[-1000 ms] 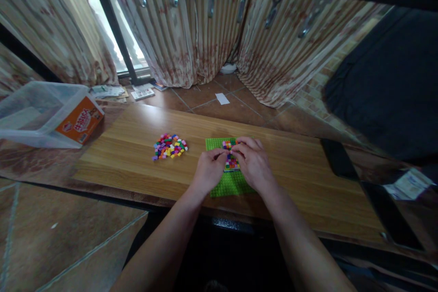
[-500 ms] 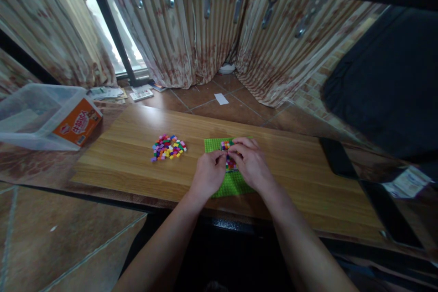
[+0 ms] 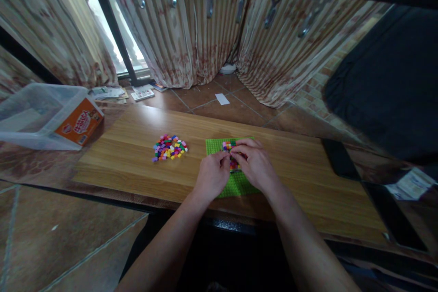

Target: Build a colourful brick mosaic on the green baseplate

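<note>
A green studded baseplate [image 3: 236, 187] lies on the wooden board in front of me. Rows of small coloured building bricks [image 3: 227, 145] form a block on its middle, partly covered by my hands. My left hand [image 3: 213, 174] is at the block's left side, thumb and forefinger pinched together. From the right, my right hand [image 3: 252, 160] reaches over the block with its fingertips closed against those of the left. Whatever sits between the fingertips is too small and hidden to make out. To the left lies a loose pile of coloured bricks [image 3: 169, 147].
A clear plastic bin [image 3: 44, 112] with an orange label stands at the far left. The wooden board [image 3: 130, 159] spans the low table. Two dark flat objects, one a black slab [image 3: 340, 159], lie at the right near some folded paper [image 3: 412, 184]. Curtains hang behind.
The whole view has shifted slightly. My left hand has moved a little up and right, closer to the right fingertips; the bricks look the same.
</note>
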`<state>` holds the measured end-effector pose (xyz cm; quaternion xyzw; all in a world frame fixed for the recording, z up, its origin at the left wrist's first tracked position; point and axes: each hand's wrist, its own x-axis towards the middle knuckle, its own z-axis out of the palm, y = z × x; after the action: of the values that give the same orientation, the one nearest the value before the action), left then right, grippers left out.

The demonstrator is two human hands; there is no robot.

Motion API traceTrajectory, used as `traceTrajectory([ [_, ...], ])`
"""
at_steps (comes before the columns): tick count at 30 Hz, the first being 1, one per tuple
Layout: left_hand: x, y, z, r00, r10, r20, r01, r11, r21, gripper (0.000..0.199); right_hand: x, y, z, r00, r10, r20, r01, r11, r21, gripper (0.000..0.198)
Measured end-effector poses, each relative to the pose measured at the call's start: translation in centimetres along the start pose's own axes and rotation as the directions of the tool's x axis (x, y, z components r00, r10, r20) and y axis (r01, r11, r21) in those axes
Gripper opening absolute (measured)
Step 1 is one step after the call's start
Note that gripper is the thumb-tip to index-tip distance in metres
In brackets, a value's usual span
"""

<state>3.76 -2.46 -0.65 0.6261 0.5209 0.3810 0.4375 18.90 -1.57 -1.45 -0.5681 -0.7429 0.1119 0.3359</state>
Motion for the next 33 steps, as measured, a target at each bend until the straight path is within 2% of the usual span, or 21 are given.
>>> traceTrajectory([
  [9,0.1,-0.2,0.0,1.0,-0.002,-0.022,0.003,1.0,0.021,0.024,-0.1,0.0,0.0,0.979,0.11,-0.173,-0.098,0.992,0.077,0.023],
  [15,0.2,-0.2,-0.1,1.0,-0.013,-0.023,0.015,0.998,0.055,0.025,-0.1,-0.2,1.2,0.965,0.173,-0.198,-0.168,0.985,0.04,0.025],
  [20,0.8,-0.7,-0.3,0.996,-0.054,-0.066,0.051,0.998,-0.04,0.023,-0.2,0.1,1.6,0.955,0.226,-0.193,-0.221,0.974,0.049,0.027],
  [23,1.1,-0.8,-0.4,0.987,-0.131,-0.094,0.111,0.974,-0.197,0.022,0.0,0.1,1.7,0.953,0.236,-0.188,-0.23,0.972,0.057,0.026],
  [25,1.1,-0.5,-0.6,0.962,-0.263,-0.076,0.213,0.894,-0.394,0.021,0.1,0.0,1.7,0.952,0.244,-0.184,-0.239,0.97,0.051,0.025],
  [26,1.1,-0.3,-0.8,0.94,-0.34,-0.038,0.274,0.815,-0.51,0.02,0.1,0.0,1.7,0.952,0.247,-0.181,-0.242,0.969,0.047,0.026],
  [28,1.1,0.2,-1.2,0.888,-0.452,0.085,0.372,0.597,-0.711,0.024,0.2,-0.2,1.7,0.954,0.247,-0.172,-0.244,0.969,0.04,0.027],
  [31,1.0,1.0,-1.9,0.85,-0.477,0.222,0.397,0.305,-0.865,0.036,0.2,-0.3,1.7,0.957,0.237,-0.169,-0.233,0.972,0.043,0.027],
  [33,1.0,1.4,-2.3,0.849,-0.462,0.256,0.378,0.193,-0.905,0.042,0.1,-0.3,1.7,0.956,0.224,-0.188,-0.216,0.974,0.063,0.026],
])
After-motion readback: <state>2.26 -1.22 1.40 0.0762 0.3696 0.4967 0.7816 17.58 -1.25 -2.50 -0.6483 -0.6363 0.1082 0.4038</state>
